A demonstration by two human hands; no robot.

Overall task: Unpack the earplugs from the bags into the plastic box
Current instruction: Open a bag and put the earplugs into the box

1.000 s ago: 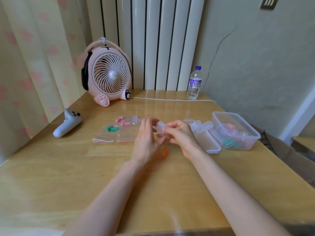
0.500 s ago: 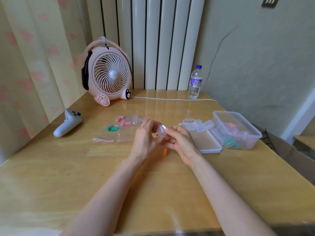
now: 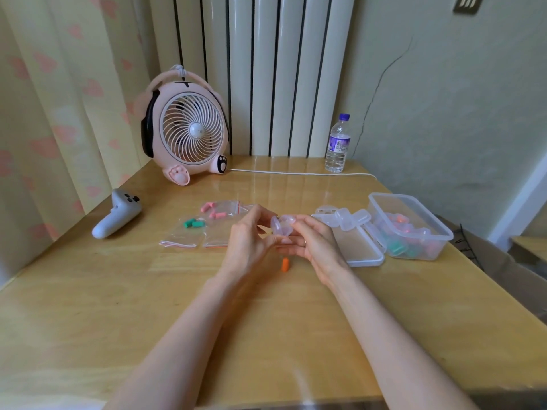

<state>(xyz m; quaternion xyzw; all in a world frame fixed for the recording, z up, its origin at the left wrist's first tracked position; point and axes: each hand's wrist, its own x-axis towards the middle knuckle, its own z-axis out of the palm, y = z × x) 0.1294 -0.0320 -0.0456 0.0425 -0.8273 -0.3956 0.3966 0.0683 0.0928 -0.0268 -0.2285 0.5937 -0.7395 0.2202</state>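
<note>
My left hand [image 3: 248, 241] and my right hand [image 3: 310, 247] meet above the middle of the table, both gripping a small clear plastic case [image 3: 282, 225] whose lid looks parted. One orange earplug [image 3: 285, 264] lies on the wood just below my hands. To the left lie flat clear bags [image 3: 192, 232], with green earplugs [image 3: 194, 223] and pink earplugs [image 3: 213, 211] on them. At the right stands the clear plastic box [image 3: 441, 235] holding filled small cases. Its lid [image 3: 365, 258] lies beside it with several empty small cases [image 3: 344, 217] at its far end.
A pink desk fan [image 3: 189, 137] stands at the back left, its white cable [image 3: 296, 173] running right along the table. A water bottle [image 3: 338, 143] is at the back by the wall. A white handheld controller [image 3: 117, 214] lies at the left edge.
My hands have lifted slightly and drawn a little toward me with the small clear case, which has turned and opened between my fingers. The orange earplug has stayed on the table.
</note>
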